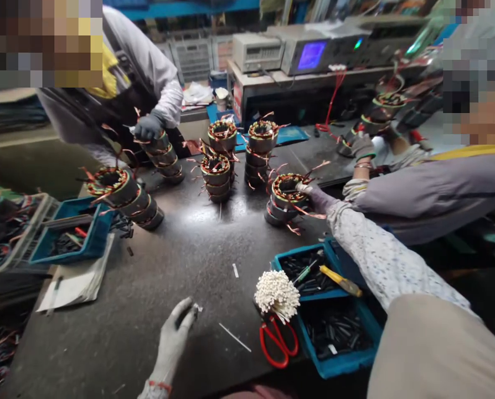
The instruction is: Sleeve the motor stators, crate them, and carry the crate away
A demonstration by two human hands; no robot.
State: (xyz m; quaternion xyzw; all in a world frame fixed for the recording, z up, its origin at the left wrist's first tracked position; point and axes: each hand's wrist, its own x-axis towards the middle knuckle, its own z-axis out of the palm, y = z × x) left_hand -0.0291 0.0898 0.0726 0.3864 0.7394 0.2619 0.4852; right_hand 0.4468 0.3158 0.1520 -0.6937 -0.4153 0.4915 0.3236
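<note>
My left hand (175,331), in a pale glove, is over the near part of the dark table, its thumb and forefinger pinched on a small whitish scrap (198,308). Farther off, my right hand (314,195) reaches out to a stack of wound motor stators (278,213). Its fingers grip the rim of the top stator (289,187), partly hidden inside the bore. Copper leads stick out around that stator. Between my arms lie a bundle of white sticks or tubes (276,293), red-handled scissors (278,343) and a thin white strip (235,337).
Blue bins (326,368) of black sleeves stand at right, with a yellow cutter (341,281) on top. More stator stacks (216,180) stand mid-table. A co-worker's gloved hand (150,126) touches one stack; another co-worker's hand (362,147) works at right. A blue tray (71,252) is left.
</note>
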